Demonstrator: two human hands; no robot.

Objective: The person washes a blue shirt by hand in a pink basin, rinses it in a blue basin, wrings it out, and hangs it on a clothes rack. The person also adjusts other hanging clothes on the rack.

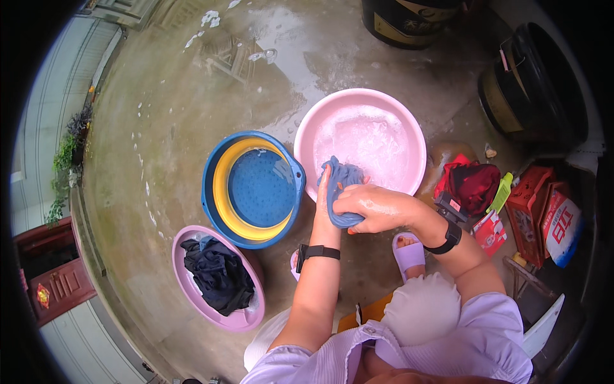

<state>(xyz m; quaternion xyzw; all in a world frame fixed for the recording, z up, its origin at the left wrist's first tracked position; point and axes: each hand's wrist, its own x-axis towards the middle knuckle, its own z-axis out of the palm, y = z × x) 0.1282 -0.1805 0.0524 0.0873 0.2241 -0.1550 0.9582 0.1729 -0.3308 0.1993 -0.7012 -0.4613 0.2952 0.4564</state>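
Observation:
A wet blue cloth [346, 175] is bunched between my two hands over the near rim of a pink basin [418, 144] that holds sudsy water. My left hand [326, 192] grips the cloth from its left side, partly covered by it. From the right, my right hand [362, 206] is closed on the same cloth, whose lower fold hangs below the fingers. Just left stands a blue and yellow collapsible basin [218, 185] with water in it. Lower left, an oval pink basin [180, 269] holds dark wet clothes [220, 276].
At the right lie dark red cloth [475, 185], a green tube [501, 192], a red box-like stand [527, 211] and a printed packet [561, 225]. Black buckets [532, 91] stand at the upper right. The concrete floor [192, 120] is wet, with patches of foam.

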